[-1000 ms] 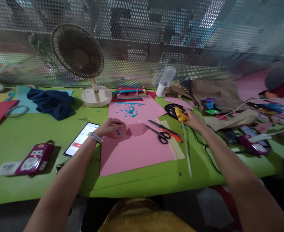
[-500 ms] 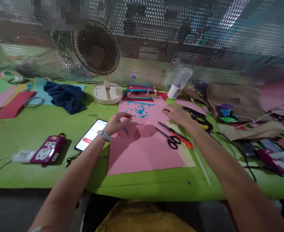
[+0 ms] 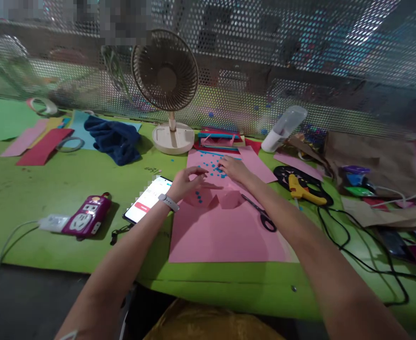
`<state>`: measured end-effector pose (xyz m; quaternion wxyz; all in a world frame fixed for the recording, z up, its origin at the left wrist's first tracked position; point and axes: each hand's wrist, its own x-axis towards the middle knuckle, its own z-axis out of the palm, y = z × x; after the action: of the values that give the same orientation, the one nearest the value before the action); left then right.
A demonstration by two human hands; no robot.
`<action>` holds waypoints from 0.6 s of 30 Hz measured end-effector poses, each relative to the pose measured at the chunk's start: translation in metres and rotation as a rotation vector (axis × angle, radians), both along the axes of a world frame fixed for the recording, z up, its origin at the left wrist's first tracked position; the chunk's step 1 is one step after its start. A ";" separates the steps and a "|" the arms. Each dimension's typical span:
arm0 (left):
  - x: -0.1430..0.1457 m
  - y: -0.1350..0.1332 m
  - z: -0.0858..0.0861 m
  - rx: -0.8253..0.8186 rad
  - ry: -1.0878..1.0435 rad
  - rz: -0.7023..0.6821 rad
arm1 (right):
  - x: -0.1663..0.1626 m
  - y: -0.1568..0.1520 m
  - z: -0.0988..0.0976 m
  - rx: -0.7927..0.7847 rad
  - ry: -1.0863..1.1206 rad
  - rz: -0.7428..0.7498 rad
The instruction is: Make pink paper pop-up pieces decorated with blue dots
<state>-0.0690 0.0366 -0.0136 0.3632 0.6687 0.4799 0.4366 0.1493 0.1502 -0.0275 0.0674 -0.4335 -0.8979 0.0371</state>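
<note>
Small blue paper bits (image 3: pixel 213 166) lie scattered on a pink sheet (image 3: pixel 255 165). My right hand (image 3: pixel 233 169) reaches in among them with its fingertips drawn together and pointing down; whatever they pinch is too small to make out. To the left, my left hand (image 3: pixel 187 183) hovers by the bits, thumb and fingers apart, with nothing visible in it. Below it is a folded pink paper piece (image 3: pixel 208 204) with a few blue dots (image 3: pixel 198 197) in a row. Black-handled scissors (image 3: pixel 266 221) rest on a larger pink sheet (image 3: pixel 222 238), partly covered by my right forearm.
A phone (image 3: pixel 146 200) and a purple power strip (image 3: pixel 89 216) lie left. Behind stand a fan (image 3: pixel 172 137) and a clear-topped bottle (image 3: pixel 284 127). A yellow glue gun (image 3: pixel 303 191) with a black cable lies right. A dark blue cloth (image 3: pixel 114 139) is at back left.
My right hand has moved left, from the pink sheet's right side into the blue bits. My left hand stays near them. The view has swung left, so things appear further right.
</note>
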 end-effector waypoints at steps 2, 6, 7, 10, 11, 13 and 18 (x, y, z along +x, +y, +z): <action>-0.001 0.000 0.000 -0.004 0.001 0.004 | -0.001 -0.001 -0.002 0.005 0.015 -0.004; -0.001 0.000 0.000 0.008 0.010 0.010 | 0.003 -0.002 -0.006 0.018 0.097 -0.047; -0.001 0.000 0.000 0.012 0.013 0.008 | 0.005 -0.002 -0.007 0.023 0.127 -0.067; 0.001 0.000 0.000 0.012 0.009 0.006 | 0.015 -0.003 -0.008 0.030 0.230 -0.131; 0.002 0.000 -0.001 0.009 0.002 0.003 | 0.019 -0.004 -0.008 0.027 0.264 -0.151; 0.003 0.001 -0.003 0.005 -0.010 -0.002 | 0.026 -0.005 -0.010 0.017 0.328 -0.189; 0.003 0.001 -0.007 0.025 0.000 0.003 | 0.038 -0.007 -0.016 -0.022 0.434 -0.279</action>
<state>-0.0660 0.0380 -0.0202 0.3539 0.6725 0.4755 0.4432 0.1875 0.1436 -0.0432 0.2582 -0.5360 -0.7934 0.1291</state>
